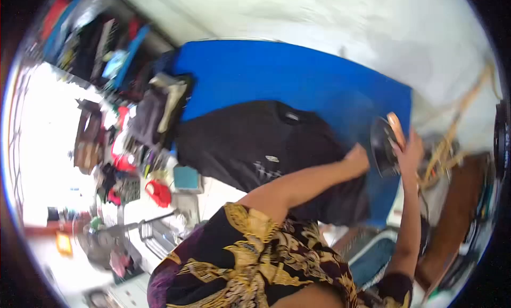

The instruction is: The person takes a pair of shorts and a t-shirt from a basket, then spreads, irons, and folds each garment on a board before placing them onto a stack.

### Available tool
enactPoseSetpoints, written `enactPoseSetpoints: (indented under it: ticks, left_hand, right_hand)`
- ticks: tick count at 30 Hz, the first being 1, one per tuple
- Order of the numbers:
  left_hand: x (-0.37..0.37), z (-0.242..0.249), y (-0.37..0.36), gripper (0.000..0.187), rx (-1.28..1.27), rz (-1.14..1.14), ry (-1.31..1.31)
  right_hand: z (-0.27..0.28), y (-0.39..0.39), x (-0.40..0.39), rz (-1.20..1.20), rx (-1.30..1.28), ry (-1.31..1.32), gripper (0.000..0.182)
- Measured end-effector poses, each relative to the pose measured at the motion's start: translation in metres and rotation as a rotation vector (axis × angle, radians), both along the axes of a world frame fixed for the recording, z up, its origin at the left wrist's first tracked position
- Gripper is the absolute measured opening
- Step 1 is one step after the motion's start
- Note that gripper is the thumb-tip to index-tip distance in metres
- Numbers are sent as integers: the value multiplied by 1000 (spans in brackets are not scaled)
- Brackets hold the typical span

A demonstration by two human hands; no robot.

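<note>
A black T-shirt (234, 132) with a small pale print on its front lies spread on a blue-covered board (340, 74). My left hand (357, 159) is curled closed at the shirt's right edge, with the forearm crossing over the cloth. To its right, my right hand (411, 148) grips the brown handle of a clothes iron (384, 148). The iron is tilted up on its side, its dark round-edged base facing my left hand. Motion blur softens both hands, and the left fingertips are hidden.
Folded clothes (154, 113) are stacked at the board's left end, below a shelf of garments (101, 52). A pale wall (319, 15) runs behind the board. Looped tan cord (447, 143) hangs at the right, near a brown panel (452, 217). A red item (158, 193) lies at lower left.
</note>
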State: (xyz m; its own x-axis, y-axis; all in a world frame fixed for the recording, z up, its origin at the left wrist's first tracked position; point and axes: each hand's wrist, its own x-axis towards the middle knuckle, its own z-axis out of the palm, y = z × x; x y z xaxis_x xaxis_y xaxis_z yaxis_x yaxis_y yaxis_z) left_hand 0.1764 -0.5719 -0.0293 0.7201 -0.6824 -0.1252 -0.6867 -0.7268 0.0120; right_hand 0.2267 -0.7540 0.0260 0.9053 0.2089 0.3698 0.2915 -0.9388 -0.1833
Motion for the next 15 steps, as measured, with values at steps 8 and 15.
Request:
enactPoseSetpoints:
  ticks: [8,15]
  left_hand:
    - [91,181,154,26,-481,97,152]
    - [161,389,411,24,-159,862,-612]
  right_hand:
    - [-68,12,-171,-224,901,534,52]
    - [102,111,-80,-120,354,529,36]
